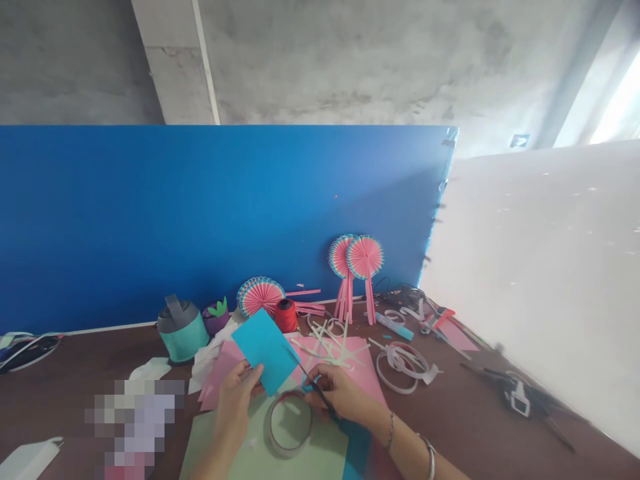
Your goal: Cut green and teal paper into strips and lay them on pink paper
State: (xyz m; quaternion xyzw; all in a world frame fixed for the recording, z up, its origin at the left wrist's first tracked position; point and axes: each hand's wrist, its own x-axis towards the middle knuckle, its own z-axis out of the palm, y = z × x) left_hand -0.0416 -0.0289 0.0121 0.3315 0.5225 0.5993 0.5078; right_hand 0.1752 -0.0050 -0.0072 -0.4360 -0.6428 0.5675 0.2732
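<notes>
"Held what?"
"Pinched blue paper in left hand; gripped scissors in right hand, at the paper's edge."
"And spotted nearby?"
"Saw tape between both hands, pink fans beyond the right."

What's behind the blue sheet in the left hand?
Pink paper shows beyond the left and right sides of the blue sheet; whatever lies directly behind it is covered.

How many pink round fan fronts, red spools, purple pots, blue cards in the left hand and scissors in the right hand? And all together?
Pink fan fronts showing: 3
Red spool: 1
Purple pot: 1
Blue card in left hand: 1
Scissors in right hand: 1
Total: 7
</notes>
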